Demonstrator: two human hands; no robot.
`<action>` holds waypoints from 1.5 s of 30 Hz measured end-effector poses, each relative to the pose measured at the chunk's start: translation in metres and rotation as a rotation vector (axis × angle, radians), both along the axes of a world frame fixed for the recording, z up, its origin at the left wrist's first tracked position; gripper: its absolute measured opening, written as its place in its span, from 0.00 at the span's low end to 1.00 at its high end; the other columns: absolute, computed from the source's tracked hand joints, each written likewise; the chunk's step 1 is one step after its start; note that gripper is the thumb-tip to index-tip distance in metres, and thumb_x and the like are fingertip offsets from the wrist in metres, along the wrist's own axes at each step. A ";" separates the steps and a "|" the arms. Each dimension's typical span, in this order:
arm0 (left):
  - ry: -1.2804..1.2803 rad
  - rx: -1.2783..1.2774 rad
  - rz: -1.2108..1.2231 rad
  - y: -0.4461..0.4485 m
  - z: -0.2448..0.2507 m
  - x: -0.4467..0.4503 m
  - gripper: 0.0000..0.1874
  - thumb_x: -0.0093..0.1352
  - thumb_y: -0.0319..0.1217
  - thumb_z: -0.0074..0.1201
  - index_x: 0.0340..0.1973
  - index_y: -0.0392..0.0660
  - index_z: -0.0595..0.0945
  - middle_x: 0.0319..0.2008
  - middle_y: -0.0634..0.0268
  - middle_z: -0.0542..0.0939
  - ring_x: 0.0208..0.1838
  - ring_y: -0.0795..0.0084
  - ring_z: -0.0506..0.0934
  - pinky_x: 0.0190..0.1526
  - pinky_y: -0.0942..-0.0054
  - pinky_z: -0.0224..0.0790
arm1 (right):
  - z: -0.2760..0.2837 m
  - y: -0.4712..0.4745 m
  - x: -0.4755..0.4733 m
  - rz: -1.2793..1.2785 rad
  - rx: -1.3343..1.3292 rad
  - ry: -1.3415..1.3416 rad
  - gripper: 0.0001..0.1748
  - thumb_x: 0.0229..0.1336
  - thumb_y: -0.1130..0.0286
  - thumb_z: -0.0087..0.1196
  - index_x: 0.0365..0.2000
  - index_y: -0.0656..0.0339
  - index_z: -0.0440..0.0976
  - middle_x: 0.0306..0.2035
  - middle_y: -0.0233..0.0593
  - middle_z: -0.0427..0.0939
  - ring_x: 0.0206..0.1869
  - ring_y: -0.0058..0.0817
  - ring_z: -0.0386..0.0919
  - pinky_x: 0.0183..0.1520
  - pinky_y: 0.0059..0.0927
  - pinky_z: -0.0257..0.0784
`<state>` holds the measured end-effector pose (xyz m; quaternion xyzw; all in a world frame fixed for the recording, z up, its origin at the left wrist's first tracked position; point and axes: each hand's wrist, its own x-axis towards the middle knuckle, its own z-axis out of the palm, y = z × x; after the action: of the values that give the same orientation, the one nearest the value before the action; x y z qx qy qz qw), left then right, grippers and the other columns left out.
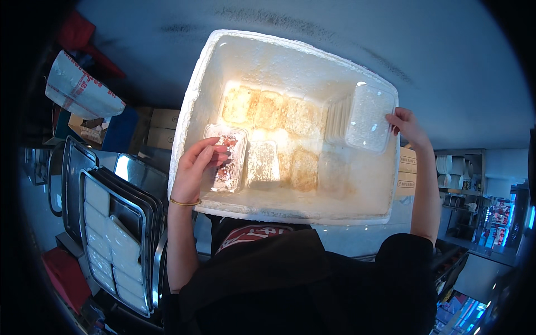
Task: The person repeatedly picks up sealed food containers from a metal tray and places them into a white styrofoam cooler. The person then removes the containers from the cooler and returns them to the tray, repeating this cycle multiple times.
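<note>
A white foam box [289,209] stands open before me, its inside stained yellow-brown. My left hand [205,155] is over a clear plastic container [238,171] with dark red bits in it, at the box's left end; its fingers are bent and apart, with nothing seen between them. At the upper right, my right hand [402,122] pinches the edge of a clear rectangular plastic piece [370,119], a lid or a tray. Behind that piece, a ridged clear plastic stack [337,115] leans towards the far wall. Another rectangular container [263,165] lies beside the red one.
Left of me, a metal tray [94,226] holds several pale, flat packs. Farther up are a white bag [83,90] with red writing and cardboard boxes [163,125]. Shelves with stacked bowls [454,167] stand at the right.
</note>
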<state>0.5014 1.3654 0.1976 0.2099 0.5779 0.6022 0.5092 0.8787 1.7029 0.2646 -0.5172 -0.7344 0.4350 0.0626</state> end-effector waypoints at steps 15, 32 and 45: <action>0.001 0.013 0.029 -0.002 -0.004 0.000 0.16 0.73 0.32 0.42 0.53 0.36 0.73 0.41 0.59 0.80 0.42 0.74 0.79 0.49 0.75 0.70 | -0.041 -0.066 -0.037 0.430 0.976 -0.369 0.32 0.50 0.57 0.60 0.55 0.55 0.66 0.59 0.45 0.62 0.61 0.45 0.60 0.60 0.48 0.56; 0.034 0.008 0.006 0.000 0.000 0.000 0.17 0.73 0.34 0.42 0.53 0.37 0.73 0.43 0.58 0.80 0.44 0.73 0.79 0.51 0.73 0.70 | -0.071 -0.033 -0.022 0.465 0.992 -0.228 0.26 0.48 0.61 0.62 0.49 0.52 0.70 0.61 0.42 0.61 0.63 0.44 0.58 0.62 0.43 0.56; 0.033 -0.007 0.019 -0.001 -0.004 -0.004 0.16 0.74 0.33 0.42 0.53 0.38 0.73 0.43 0.58 0.80 0.45 0.73 0.79 0.51 0.73 0.71 | -0.172 -0.141 -0.128 0.465 -0.118 -0.182 0.21 0.51 0.60 0.57 0.40 0.67 0.74 0.31 0.44 0.77 0.35 0.34 0.76 0.40 0.33 0.71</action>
<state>0.4972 1.3643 0.1933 0.2123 0.5902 0.6016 0.4947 0.7511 1.5616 0.0929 -0.3743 -0.8093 0.4318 -0.1356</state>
